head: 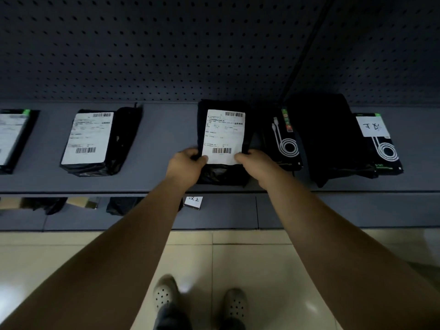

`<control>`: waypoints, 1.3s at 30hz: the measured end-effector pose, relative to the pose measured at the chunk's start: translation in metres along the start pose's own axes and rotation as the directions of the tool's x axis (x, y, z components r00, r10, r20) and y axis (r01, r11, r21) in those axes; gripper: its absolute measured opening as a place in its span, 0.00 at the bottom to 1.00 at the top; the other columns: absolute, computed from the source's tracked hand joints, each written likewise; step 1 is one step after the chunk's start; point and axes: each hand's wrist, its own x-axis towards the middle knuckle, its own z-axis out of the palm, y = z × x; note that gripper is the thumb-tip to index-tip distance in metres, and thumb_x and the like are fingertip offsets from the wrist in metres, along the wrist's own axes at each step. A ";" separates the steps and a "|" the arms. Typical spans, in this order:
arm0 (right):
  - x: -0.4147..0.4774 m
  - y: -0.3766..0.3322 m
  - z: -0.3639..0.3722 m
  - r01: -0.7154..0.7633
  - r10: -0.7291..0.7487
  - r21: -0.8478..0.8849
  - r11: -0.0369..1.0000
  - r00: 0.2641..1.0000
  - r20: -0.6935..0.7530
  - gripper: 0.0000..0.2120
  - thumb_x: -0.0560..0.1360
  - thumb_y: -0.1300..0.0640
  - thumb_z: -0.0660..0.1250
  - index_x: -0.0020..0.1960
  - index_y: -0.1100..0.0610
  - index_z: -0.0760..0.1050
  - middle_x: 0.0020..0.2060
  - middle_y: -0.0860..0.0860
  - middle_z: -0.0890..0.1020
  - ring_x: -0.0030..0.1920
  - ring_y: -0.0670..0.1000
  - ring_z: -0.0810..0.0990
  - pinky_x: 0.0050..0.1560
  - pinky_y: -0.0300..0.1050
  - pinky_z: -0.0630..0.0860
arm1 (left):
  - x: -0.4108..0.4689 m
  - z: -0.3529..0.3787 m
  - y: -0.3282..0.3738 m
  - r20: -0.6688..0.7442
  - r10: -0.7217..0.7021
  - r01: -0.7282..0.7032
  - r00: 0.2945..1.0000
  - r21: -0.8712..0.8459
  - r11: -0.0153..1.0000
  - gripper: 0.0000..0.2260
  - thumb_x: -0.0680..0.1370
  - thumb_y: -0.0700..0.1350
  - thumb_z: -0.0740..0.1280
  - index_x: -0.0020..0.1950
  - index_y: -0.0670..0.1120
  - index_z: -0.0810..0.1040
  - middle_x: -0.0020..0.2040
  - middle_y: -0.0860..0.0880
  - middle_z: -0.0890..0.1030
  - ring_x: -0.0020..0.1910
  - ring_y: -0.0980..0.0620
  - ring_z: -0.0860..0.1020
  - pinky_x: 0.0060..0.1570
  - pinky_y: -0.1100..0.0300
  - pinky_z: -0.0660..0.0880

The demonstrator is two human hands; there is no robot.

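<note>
I see both hands clamped on one black plastic parcel (223,139) lying flat on the grey shelf (166,129). My left hand (187,164) pinches its near left edge, thumb on the corner of the white shipping label (223,135); my right hand (256,163) grips the near right edge the same way. The parcel sits between the two hands, its near end close to the shelf's front lip. To its left lies another labelled parcel (92,141); just to its right a cable box (284,141) and a black bag (328,136). A perforated back panel (166,48) rises behind. Below are a lower shelf (226,210) and a pale tiled floor (250,258).
</note>
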 end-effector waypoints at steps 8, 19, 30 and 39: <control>-0.009 -0.006 0.011 -0.021 0.001 0.311 0.950 0.998 0.062 0.26 0.69 0.59 0.77 0.65 0.57 0.73 0.57 0.53 0.82 0.58 0.54 0.80 0.64 0.50 0.74 | -0.024 -0.020 -0.022 -0.077 0.074 -0.094 0.994 -0.294 0.951 0.09 0.77 0.41 0.69 0.53 0.54 0.81 0.45 0.61 0.83 0.46 0.64 0.80 0.49 0.73 0.74; -0.058 -0.024 0.014 0.105 -0.188 0.523 0.846 0.976 0.107 0.26 0.64 0.60 0.78 0.61 0.52 0.78 0.57 0.48 0.84 0.62 0.53 0.80 0.71 0.57 0.68 | -0.059 -0.094 -0.014 -0.141 0.395 -0.407 0.908 -0.073 0.910 0.23 0.77 0.52 0.67 0.71 0.48 0.70 0.61 0.57 0.70 0.60 0.58 0.71 0.61 0.61 0.68; -0.085 -0.032 0.033 0.126 -0.228 0.561 0.818 0.967 0.116 0.24 0.71 0.69 0.71 0.66 0.57 0.74 0.58 0.52 0.83 0.61 0.53 0.81 0.70 0.53 0.71 | -0.080 -0.121 -0.032 -0.132 0.480 -0.485 0.867 -0.012 0.874 0.21 0.77 0.48 0.69 0.69 0.47 0.72 0.61 0.61 0.69 0.58 0.67 0.67 0.64 0.62 0.67; -0.088 -0.041 0.041 0.087 -0.184 0.589 0.804 0.977 0.106 0.22 0.72 0.70 0.71 0.64 0.57 0.76 0.56 0.52 0.84 0.61 0.51 0.81 0.71 0.51 0.69 | -0.068 -0.136 -0.051 -0.092 0.457 -0.456 0.885 0.025 0.889 0.23 0.77 0.52 0.68 0.71 0.49 0.71 0.64 0.59 0.69 0.66 0.52 0.71 0.68 0.50 0.68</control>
